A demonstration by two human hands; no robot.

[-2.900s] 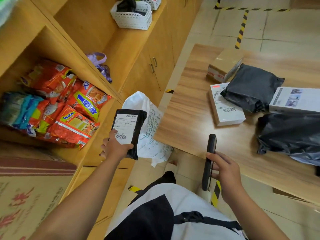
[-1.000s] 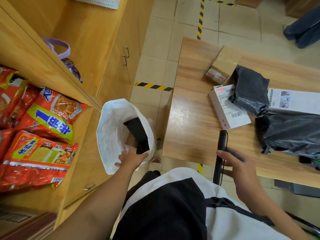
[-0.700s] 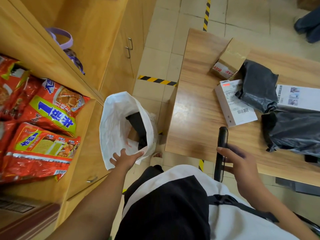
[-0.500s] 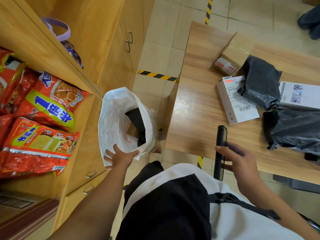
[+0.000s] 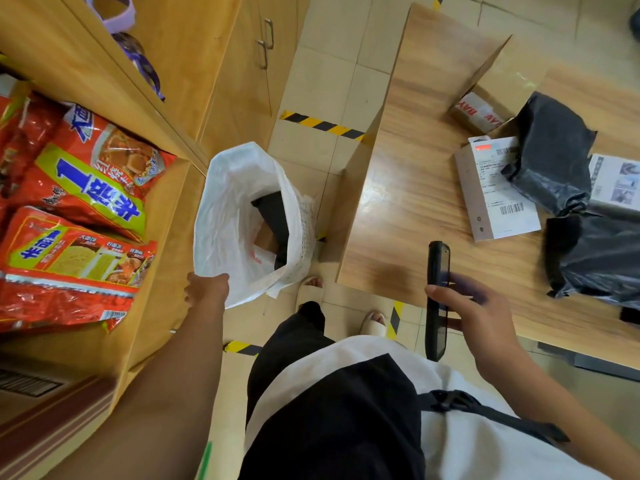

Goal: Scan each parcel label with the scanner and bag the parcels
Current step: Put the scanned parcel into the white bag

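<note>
A white woven bag (image 5: 225,216) stands open on the floor between the cabinet and the table. Inside it lies a black parcel (image 5: 273,220). My left hand (image 5: 206,292) grips the bag's near rim. My right hand (image 5: 478,317) holds the black handheld scanner (image 5: 437,299) upright over the table's front edge. On the wooden table (image 5: 408,188) lie a white labelled box (image 5: 495,192), a brown cardboard box (image 5: 485,102), two black poly mailers (image 5: 550,157) (image 5: 595,258) and a white printed box (image 5: 616,181) at the right edge.
A wooden cabinet shelf (image 5: 162,237) on the left holds red noodle packs (image 5: 86,188). Purple straps (image 5: 138,60) lie on the cabinet top. Yellow-black tape (image 5: 322,124) marks the tiled floor. My feet in sandals (image 5: 372,322) stand beside the bag.
My left hand carried the labelled black parcel down into the white bag, let it go, and moved back to the bag's near rim. The right hand kept the scanner.
</note>
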